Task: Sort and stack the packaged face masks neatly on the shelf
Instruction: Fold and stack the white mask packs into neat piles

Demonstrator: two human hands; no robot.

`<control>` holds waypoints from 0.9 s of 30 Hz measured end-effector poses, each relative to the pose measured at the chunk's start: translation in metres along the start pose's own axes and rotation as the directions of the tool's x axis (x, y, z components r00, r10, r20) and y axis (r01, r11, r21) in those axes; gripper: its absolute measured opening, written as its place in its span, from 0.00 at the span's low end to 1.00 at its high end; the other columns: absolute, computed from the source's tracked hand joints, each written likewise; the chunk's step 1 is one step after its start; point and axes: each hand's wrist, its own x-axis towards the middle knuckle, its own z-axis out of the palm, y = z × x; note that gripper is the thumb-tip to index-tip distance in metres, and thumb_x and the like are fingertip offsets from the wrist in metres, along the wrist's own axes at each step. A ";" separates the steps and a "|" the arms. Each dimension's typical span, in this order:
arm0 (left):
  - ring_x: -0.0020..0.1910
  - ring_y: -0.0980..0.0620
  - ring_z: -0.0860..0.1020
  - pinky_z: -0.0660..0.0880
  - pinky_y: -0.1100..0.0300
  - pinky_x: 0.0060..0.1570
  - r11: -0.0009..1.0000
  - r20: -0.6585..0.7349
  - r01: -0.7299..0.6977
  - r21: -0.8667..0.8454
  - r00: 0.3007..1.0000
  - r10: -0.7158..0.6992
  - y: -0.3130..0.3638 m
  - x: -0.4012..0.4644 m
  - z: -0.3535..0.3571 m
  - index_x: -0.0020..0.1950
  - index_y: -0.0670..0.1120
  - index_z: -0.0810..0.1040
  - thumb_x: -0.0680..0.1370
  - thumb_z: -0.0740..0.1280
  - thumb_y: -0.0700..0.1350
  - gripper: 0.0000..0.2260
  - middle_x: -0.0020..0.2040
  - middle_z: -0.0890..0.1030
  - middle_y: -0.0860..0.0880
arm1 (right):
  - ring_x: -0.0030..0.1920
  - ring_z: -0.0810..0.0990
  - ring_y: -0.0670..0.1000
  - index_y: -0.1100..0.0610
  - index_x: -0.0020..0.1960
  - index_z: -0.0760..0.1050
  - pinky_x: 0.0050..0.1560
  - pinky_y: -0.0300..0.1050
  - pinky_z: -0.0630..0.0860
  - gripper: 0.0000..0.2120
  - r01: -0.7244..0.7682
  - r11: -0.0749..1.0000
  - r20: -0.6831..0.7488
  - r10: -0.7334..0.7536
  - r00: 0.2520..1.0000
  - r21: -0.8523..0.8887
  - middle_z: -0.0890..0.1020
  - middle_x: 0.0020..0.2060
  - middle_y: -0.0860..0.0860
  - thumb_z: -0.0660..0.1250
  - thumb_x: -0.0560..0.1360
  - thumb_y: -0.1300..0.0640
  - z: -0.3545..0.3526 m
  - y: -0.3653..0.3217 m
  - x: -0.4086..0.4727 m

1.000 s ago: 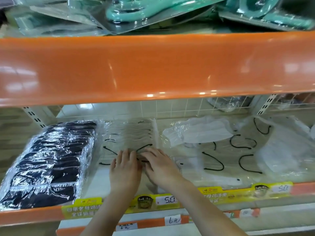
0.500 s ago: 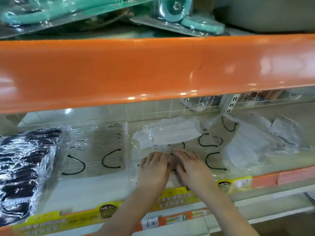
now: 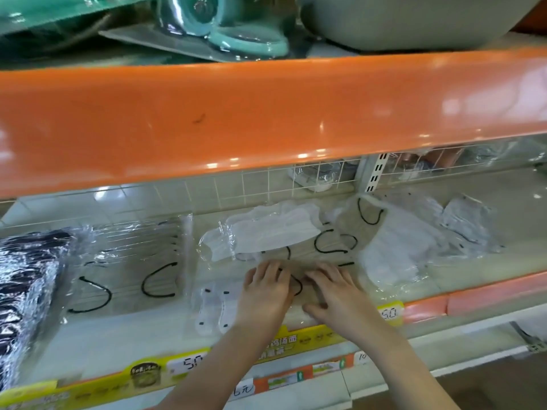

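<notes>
Clear-wrapped face masks lie on the pale shelf (image 3: 124, 338). A neat stack of beige masks with black ear loops (image 3: 127, 261) sits left of centre, beside a stack of black masks (image 3: 26, 279) at the far left. My left hand (image 3: 263, 294) and my right hand (image 3: 334, 294) lie side by side, fingers flat, pressing on a clear packet with black loops (image 3: 299, 270) in the middle. A white mask packet (image 3: 266, 232) lies just behind them. Loose white mask packets (image 3: 393, 253) are heaped to the right.
The orange front of the upper shelf (image 3: 266, 119) overhangs closely above. Teal packaged goods (image 3: 225, 31) and a grey basin (image 3: 408, 19) stand on it. A wire grid (image 3: 296, 184) backs the shelf. Yellow price labels (image 3: 189, 365) line the front edge.
The view and both hands have shifted rightward along the shelf, from the beige stack to the loose packets in the middle. Both hands still press flat, side by side.
</notes>
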 end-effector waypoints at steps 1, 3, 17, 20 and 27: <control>0.46 0.48 0.81 0.77 0.56 0.41 1.000 0.038 0.002 -0.002 0.999 -0.002 0.002 0.001 -0.002 0.42 0.47 0.82 0.69 0.62 0.54 0.13 0.45 0.80 0.50 | 0.72 0.57 0.50 0.46 0.74 0.60 0.69 0.46 0.59 0.31 0.009 1.000 0.015 -0.009 1.000 -0.003 0.58 0.72 0.45 0.63 0.74 0.40 -0.001 0.001 0.001; 0.44 0.48 0.82 0.78 0.56 0.37 1.000 0.072 0.007 0.000 0.997 -0.007 0.002 0.004 -0.003 0.42 0.46 0.83 0.65 0.65 0.57 0.17 0.45 0.82 0.50 | 0.73 0.56 0.50 0.46 0.74 0.60 0.70 0.46 0.58 0.32 0.019 1.000 0.032 -0.019 0.999 -0.009 0.58 0.73 0.45 0.63 0.74 0.39 -0.005 0.000 0.003; 0.62 0.43 0.70 0.70 0.50 0.55 0.986 0.200 -0.030 0.167 0.980 -0.004 0.014 0.013 -0.015 0.64 0.45 0.73 0.77 0.65 0.56 0.20 0.62 0.72 0.44 | 0.45 0.82 0.53 0.51 0.45 0.82 0.39 0.48 0.79 0.18 0.089 0.996 -0.361 -0.073 0.930 0.026 0.83 0.44 0.46 0.75 0.57 0.66 0.011 0.020 0.016; 0.36 0.43 0.79 0.74 0.54 0.32 0.970 0.135 -0.074 0.230 0.990 0.044 0.014 0.015 -0.011 0.39 0.44 0.81 0.52 0.84 0.48 0.21 0.38 0.79 0.45 | 0.41 0.81 0.51 0.52 0.42 0.80 0.36 0.45 0.77 0.14 0.100 0.994 -0.428 -0.075 0.901 0.037 0.81 0.40 0.45 0.73 0.60 0.66 0.010 0.020 0.017; 0.28 0.47 0.75 0.69 0.60 0.26 0.962 -0.126 -0.120 0.247 0.980 0.154 0.003 0.026 -0.025 0.34 0.43 0.80 0.38 0.79 0.36 0.25 0.31 0.76 0.47 | 0.30 0.76 0.51 0.56 0.37 0.72 0.31 0.36 0.63 0.19 0.077 0.997 -0.528 -0.078 0.846 -0.024 0.75 0.31 0.48 0.77 0.52 0.66 0.001 0.003 0.013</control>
